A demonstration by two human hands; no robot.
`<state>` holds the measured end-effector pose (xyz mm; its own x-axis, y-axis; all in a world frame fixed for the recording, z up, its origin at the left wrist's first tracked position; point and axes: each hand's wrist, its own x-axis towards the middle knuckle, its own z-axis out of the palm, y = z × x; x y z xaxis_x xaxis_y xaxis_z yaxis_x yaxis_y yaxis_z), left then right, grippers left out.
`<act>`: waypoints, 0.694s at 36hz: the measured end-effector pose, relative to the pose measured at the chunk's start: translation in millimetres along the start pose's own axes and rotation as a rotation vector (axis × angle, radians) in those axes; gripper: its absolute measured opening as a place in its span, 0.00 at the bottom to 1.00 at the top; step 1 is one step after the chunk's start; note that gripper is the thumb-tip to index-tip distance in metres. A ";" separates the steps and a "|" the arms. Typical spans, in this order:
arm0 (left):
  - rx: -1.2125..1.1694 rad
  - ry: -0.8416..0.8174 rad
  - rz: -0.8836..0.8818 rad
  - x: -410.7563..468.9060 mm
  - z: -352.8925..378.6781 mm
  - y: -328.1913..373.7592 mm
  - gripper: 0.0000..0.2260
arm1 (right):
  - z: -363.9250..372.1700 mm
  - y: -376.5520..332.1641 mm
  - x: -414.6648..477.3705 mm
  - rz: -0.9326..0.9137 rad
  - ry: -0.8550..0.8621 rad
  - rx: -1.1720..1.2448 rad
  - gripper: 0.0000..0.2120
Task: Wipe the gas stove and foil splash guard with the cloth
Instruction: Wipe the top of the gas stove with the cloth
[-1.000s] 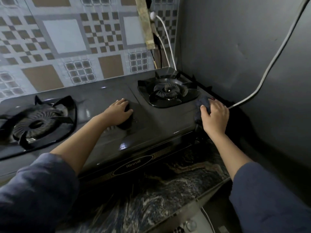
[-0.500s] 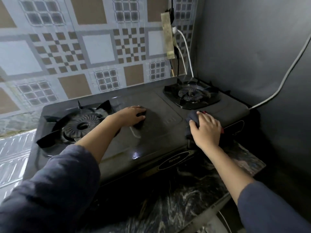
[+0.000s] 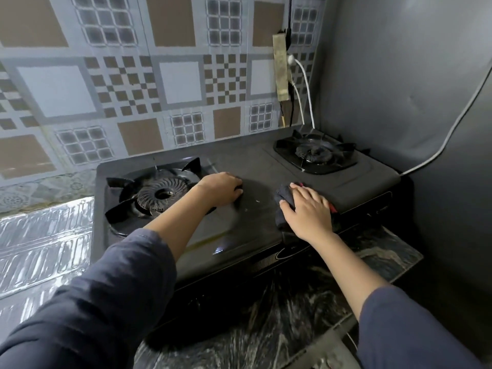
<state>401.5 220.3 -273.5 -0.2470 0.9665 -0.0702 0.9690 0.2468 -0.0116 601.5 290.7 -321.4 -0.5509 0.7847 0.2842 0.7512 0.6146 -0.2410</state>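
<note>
A black two-burner gas stove [image 3: 266, 166] stands on a dark marbled counter. My right hand [image 3: 308, 214] presses a dark cloth [image 3: 283, 201] with a red edge onto the stove top, near the front and just right of the middle. My left hand [image 3: 219, 191] rests palm down on the stove top beside the left burner [image 3: 159, 193], fingers bent, with nothing seen in it. The right burner [image 3: 314, 154] is at the back right. A crinkled silver foil splash guard [image 3: 45, 235] lies to the left of the stove.
Patterned tile sheeting [image 3: 133, 89] covers the back wall. A power strip [image 3: 281, 67] with white cables hangs above the right burner. A grey wall [image 3: 399, 89] closes the right side, with a cable [image 3: 452, 129] across it. The marbled counter [image 3: 292, 315] runs along the front.
My right hand has slid the cloth leftward along the stove front, from the right edge toward the middle. My left hand has stayed put. The view has swung left, showing the foil.
</note>
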 end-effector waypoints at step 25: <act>-0.062 0.387 -0.193 -125.9 68.2 100.2 0.28 | -6.6 16.3 22.4 -0.176 -0.199 0.009 0.27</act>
<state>530.1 118.5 -333.9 -0.4193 0.8544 0.3069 0.9055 0.4181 0.0729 603.8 317.8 -312.9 -0.7337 0.6660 0.1346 0.6351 0.7427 -0.2123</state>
